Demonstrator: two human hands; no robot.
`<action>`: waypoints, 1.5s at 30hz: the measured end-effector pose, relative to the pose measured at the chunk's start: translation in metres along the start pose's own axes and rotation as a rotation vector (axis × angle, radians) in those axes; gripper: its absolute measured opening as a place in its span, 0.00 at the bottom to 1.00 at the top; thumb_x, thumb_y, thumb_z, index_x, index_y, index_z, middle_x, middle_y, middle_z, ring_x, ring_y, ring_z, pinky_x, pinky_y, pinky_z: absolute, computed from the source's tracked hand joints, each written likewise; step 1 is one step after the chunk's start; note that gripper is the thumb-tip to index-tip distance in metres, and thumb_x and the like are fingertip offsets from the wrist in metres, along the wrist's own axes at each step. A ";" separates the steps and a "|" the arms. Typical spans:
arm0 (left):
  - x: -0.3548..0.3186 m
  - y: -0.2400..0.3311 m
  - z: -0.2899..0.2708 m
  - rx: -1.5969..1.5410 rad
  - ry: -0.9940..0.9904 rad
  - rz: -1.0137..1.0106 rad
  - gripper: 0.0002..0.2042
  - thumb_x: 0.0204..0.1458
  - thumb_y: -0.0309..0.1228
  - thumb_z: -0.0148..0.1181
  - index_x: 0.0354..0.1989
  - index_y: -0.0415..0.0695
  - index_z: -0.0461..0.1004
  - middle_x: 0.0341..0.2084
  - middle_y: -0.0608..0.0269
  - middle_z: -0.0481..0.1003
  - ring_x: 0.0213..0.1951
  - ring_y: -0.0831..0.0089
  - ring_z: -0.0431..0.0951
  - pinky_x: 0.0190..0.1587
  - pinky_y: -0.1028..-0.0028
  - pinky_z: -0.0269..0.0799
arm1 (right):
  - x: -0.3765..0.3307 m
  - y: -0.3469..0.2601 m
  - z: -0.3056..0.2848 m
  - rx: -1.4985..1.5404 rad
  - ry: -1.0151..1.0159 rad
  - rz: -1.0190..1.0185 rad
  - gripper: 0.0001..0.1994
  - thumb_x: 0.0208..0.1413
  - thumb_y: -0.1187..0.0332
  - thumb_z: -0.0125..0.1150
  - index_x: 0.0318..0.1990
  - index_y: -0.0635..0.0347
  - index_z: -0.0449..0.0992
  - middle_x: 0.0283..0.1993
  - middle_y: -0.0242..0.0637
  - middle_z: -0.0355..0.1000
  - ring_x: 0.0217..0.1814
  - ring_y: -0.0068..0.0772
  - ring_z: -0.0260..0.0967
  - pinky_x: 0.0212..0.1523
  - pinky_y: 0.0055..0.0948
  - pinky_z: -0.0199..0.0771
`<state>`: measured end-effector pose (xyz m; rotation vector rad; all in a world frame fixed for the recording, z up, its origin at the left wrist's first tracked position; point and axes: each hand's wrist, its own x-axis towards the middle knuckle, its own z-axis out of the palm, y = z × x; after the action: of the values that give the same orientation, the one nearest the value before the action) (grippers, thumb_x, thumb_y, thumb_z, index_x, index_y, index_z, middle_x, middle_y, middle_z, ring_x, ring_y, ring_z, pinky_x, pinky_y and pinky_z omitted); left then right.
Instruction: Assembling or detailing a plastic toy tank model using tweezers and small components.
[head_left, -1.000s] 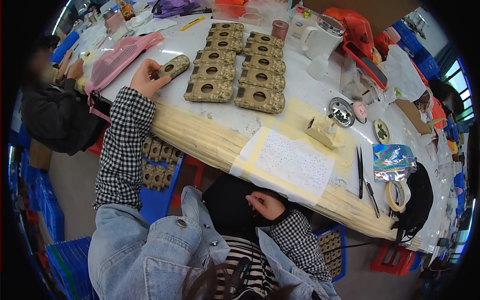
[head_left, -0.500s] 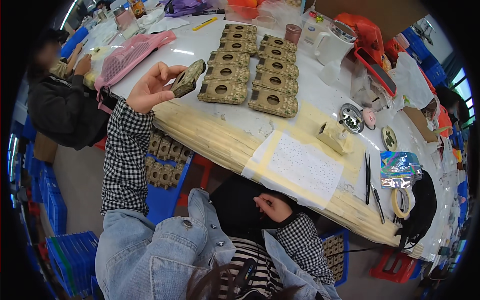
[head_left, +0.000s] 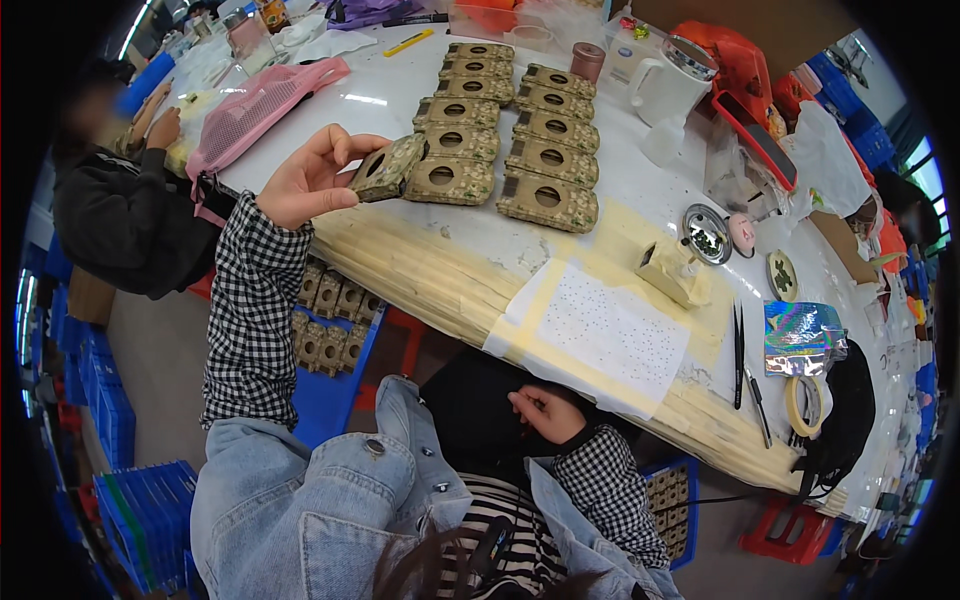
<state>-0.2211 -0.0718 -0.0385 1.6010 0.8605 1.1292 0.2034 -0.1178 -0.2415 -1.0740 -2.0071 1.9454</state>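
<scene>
Over the desk (head_left: pixel 460 232), left hand (head_left: pixel 305 182) has a camo case (head_left: pixel 400 163) in a pinch grip, closer to the lined-up cases (head_left: pixel 480 146) now but not down, right hand (head_left: pixel 550 415) half-curled, can't tell if empty.

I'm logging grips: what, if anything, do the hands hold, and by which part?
The left hand holds a camouflage-patterned shell by its left edge; nothing shows in the right hand.

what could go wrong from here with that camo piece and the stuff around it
The tilted camouflage piece in the left hand might slip, or knock the lined-up piece close beside it. The dotted white sheet reaches the table's front edge, so the right sleeve could snag it.
</scene>
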 end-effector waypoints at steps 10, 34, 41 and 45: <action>-0.007 0.000 -0.003 0.010 0.000 0.005 0.17 0.51 0.19 0.61 0.37 0.47 0.56 0.60 0.45 0.61 0.63 0.64 0.61 0.66 0.65 0.58 | -0.018 -0.037 -0.006 -0.359 0.017 -0.023 0.15 0.63 0.57 0.52 0.33 0.61 0.74 0.23 0.36 0.71 0.25 0.31 0.72 0.29 0.30 0.71; 0.001 0.004 0.039 1.001 0.622 0.035 0.14 0.50 0.29 0.66 0.42 0.36 0.71 0.39 0.57 0.74 0.45 0.70 0.74 0.49 0.72 0.68 | -0.124 -0.147 -0.157 -1.209 1.132 -0.189 0.10 0.51 0.66 0.64 0.35 0.64 0.75 0.33 0.40 0.71 0.39 0.43 0.67 0.39 0.38 0.67; 0.031 0.024 0.113 1.018 0.257 0.085 0.10 0.47 0.26 0.64 0.37 0.37 0.73 0.34 0.56 0.73 0.39 0.65 0.72 0.42 0.71 0.70 | -0.104 -0.142 -0.166 -1.242 1.139 -0.047 0.09 0.53 0.68 0.61 0.37 0.64 0.75 0.32 0.42 0.70 0.39 0.45 0.68 0.38 0.38 0.68; 0.057 0.004 0.130 1.088 0.174 0.227 0.12 0.45 0.27 0.66 0.38 0.38 0.74 0.32 0.57 0.71 0.38 0.61 0.70 0.43 0.69 0.68 | -0.103 -0.134 -0.171 -1.302 1.138 -0.120 0.07 0.56 0.71 0.57 0.38 0.65 0.75 0.35 0.44 0.70 0.38 0.48 0.68 0.38 0.39 0.69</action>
<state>-0.0797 -0.0606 -0.0335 2.5399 1.6014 0.9985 0.3237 -0.0245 -0.0557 -1.5625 -2.1833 -0.4057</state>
